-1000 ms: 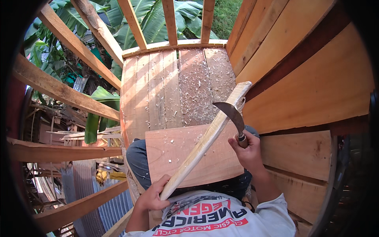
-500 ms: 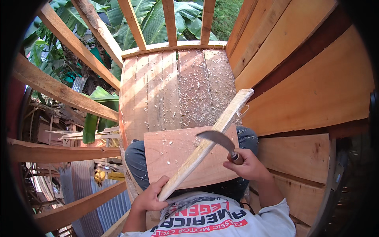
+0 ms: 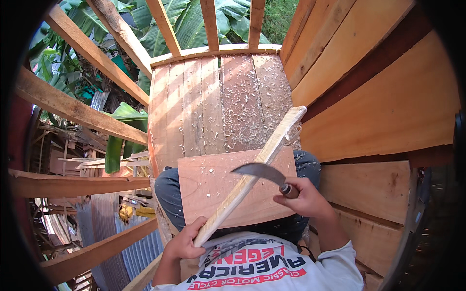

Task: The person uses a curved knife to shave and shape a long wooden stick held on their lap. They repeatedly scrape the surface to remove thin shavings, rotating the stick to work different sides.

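My left hand (image 3: pixel 187 242) is closed round the near end of a pale wooden stick (image 3: pixel 234 199), which slants away to the far right. In my right hand (image 3: pixel 307 198) is the dark wooden handle of a sickle (image 3: pixel 260 170). Its curved grey blade lies across the stick near the middle, pointing left; whether it touches the wood I cannot tell. A thin curled shaving (image 3: pixel 294 134) hangs at the stick's far part. Underneath, a flat reddish wooden board (image 3: pixel 204 182) rests across my lap, with a few small chips on it.
Beyond my knees a plank floor (image 3: pixel 194 111) is strewn with wood shavings (image 3: pixel 242 104). Wooden rails (image 3: pixel 77 184) line the left side and far edge. A plank wall (image 3: pixel 383 116) rises at the right. Outside are banana leaves (image 3: pixel 174 29) and corrugated metal sheets (image 3: pixel 99 233).
The sickle and my right hand have moved slightly left and nearer along the stick. The stick's far end has shifted a little left. My left hand keeps its grip.
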A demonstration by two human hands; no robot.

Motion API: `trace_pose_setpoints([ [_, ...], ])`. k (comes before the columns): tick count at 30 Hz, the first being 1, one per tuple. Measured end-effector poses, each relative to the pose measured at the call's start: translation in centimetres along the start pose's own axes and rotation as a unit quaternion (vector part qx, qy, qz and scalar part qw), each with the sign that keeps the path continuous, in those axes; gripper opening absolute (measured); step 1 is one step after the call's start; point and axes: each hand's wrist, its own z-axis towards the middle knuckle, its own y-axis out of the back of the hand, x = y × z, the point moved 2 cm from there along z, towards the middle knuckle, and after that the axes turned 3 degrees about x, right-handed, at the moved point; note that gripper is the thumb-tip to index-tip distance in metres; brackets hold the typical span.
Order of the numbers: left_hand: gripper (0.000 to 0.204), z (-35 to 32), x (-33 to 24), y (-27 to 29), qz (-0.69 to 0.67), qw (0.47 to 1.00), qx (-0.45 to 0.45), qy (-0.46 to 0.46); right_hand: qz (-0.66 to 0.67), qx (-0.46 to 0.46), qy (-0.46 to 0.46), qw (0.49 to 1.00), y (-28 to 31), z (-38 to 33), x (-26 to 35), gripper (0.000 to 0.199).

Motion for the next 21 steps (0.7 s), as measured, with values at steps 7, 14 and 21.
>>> trace_pose_setpoints([
  [7, 0.057, 0.7, 0.6, -0.5, -0.018, 0.999, 0.024, -0.024, 0.002, -0.213, 0.053, 0.976, 1.2, 1.0, -1.7, 0.016],
  [14, 0.056, 0.8, 1.3, -1.1, -0.117, 0.992, 0.039, 0.034, -0.085, -0.35, 0.097, 0.928, 2.1, 1.0, -1.8, 0.019],
  [21, 0.057, 0.7, 0.8, -0.6, -0.03, 1.0, 0.008, 0.004, -0.014, -0.027, 0.013, 0.999, 1.3, 1.6, -1.5, 0.024],
])
